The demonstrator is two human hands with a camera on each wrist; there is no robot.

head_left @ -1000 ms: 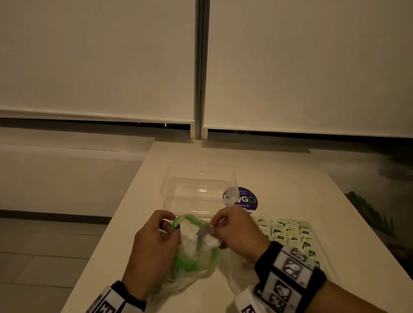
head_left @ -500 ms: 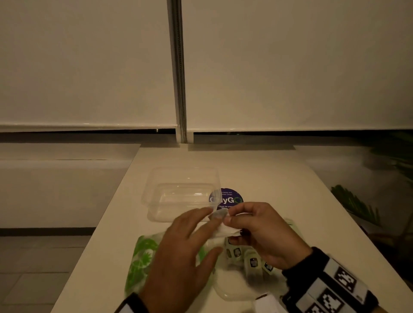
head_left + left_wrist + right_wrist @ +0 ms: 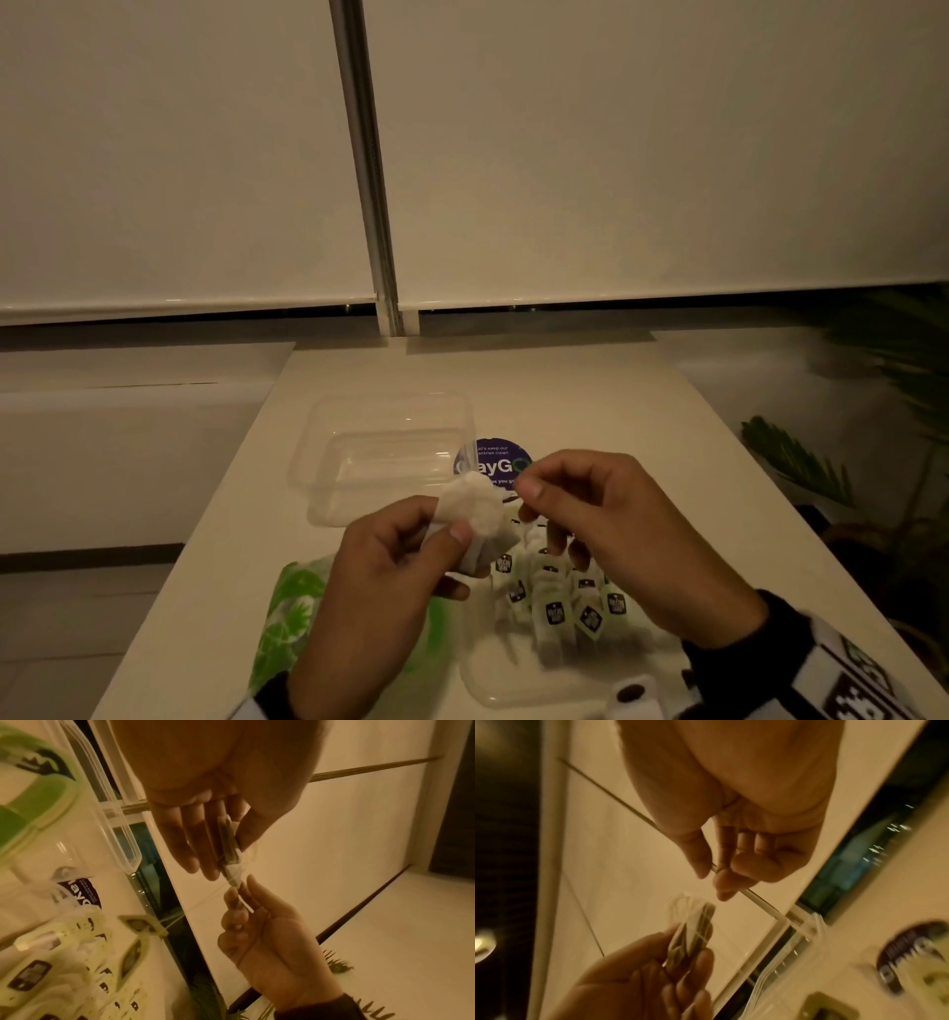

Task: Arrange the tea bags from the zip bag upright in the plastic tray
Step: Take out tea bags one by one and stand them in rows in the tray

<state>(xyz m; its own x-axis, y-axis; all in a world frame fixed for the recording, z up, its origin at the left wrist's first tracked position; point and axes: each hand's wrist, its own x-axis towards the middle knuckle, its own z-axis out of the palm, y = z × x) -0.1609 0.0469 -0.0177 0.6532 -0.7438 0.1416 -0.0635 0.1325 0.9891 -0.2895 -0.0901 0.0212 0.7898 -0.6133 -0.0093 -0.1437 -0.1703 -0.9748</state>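
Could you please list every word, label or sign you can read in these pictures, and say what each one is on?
"ayG": large white letters on the round purple sticker on the table; the tray hides its first letter.
"Let's keep our ... clean": small line at the sticker's top, only partly legible.
Dark labels on the tea bag tags: too small and blurred to read.
Green print on the zip bag: a pattern, no readable words.

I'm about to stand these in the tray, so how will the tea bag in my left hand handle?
The tea bag looks thin, soft and light, pinched flat by the left hand. It will probably flop or tip unless leaned against the plastic tray wall.
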